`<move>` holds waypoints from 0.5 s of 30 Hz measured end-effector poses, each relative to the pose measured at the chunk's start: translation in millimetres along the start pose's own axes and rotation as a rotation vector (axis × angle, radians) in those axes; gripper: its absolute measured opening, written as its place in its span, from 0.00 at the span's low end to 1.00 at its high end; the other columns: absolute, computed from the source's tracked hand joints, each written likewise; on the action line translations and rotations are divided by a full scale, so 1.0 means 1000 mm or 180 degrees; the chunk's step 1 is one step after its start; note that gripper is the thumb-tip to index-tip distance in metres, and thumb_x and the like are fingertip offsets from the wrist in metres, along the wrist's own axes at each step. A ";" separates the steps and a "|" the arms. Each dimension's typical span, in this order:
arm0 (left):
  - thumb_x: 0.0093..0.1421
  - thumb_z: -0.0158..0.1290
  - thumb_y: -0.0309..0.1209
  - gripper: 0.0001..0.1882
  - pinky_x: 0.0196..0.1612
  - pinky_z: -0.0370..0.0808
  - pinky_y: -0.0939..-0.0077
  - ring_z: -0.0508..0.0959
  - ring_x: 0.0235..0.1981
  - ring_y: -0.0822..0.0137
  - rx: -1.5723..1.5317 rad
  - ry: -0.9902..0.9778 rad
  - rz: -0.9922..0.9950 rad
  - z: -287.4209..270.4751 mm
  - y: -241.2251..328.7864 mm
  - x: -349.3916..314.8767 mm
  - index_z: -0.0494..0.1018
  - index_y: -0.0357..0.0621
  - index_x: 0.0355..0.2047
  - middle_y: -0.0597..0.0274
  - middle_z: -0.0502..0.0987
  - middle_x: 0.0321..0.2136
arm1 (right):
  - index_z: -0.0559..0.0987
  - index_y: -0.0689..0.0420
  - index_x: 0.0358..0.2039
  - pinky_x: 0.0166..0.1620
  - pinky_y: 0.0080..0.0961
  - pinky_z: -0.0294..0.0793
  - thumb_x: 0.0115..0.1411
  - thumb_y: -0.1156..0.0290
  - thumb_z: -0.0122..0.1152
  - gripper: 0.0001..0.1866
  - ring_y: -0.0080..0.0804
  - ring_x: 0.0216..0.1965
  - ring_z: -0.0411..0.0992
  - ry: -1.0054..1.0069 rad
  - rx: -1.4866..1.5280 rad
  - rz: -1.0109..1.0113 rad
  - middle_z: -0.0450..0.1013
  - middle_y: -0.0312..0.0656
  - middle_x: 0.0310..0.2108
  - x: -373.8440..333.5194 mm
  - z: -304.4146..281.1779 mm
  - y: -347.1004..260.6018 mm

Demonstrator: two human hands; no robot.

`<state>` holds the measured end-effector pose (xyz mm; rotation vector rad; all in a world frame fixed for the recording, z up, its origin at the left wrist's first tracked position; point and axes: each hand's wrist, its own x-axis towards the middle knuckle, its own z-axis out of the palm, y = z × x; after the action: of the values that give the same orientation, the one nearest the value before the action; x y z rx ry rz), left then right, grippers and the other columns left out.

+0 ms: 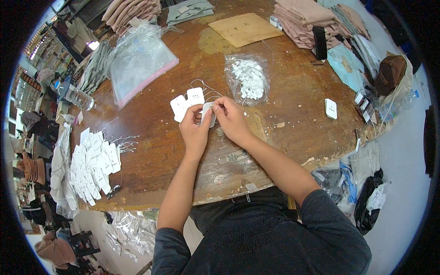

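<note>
Near the table's middle, my left hand holds a white hang tag between thumb and fingers. My right hand is pinched closed at the tag's right edge; what its fingertips hold is too small to make out. Thin white strings curl just beyond both hands. Beside my left fingers, more white tags lie on the wood, one of them with dark print. Beyond my right hand sits a clear plastic bag full of white tag strings. At the left lies a large pile of strung tags.
A small stack of white tags stands at the right. Clear plastic garment bags and a water bottle lie at the left. Folded pink garments, a brown board and a black phone-like object are at the back.
</note>
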<state>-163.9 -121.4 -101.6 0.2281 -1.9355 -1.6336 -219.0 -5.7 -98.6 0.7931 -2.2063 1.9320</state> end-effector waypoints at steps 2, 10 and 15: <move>0.58 0.60 0.25 0.10 0.33 0.74 0.82 0.76 0.29 0.77 -0.0003 0.0020 0.0035 0.001 -0.002 -0.001 0.74 0.35 0.39 0.63 0.79 0.29 | 0.72 0.63 0.32 0.36 0.35 0.70 0.62 0.74 0.52 0.06 0.44 0.31 0.72 0.0021 -0.0165 -0.0156 0.72 0.48 0.29 0.000 0.000 -0.003; 0.57 0.61 0.26 0.09 0.33 0.74 0.79 0.77 0.28 0.75 0.0298 0.0110 0.0254 0.002 -0.004 -0.002 0.75 0.35 0.36 0.61 0.80 0.28 | 0.71 0.62 0.30 0.35 0.37 0.69 0.62 0.74 0.52 0.05 0.45 0.31 0.72 0.0040 -0.0159 -0.0266 0.71 0.48 0.27 0.000 -0.002 -0.008; 0.56 0.62 0.26 0.08 0.32 0.74 0.77 0.78 0.27 0.71 0.0673 0.0112 0.0589 -0.001 -0.001 -0.003 0.76 0.35 0.32 0.58 0.80 0.27 | 0.72 0.63 0.34 0.34 0.28 0.69 0.64 0.72 0.52 0.07 0.33 0.29 0.70 -0.0033 -0.0214 -0.0345 0.71 0.44 0.28 0.000 -0.003 -0.005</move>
<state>-161.4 -121.3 -103.5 0.1542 -2.0374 -1.3001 -217.9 -3.1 -93.9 0.8945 -2.1731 1.7985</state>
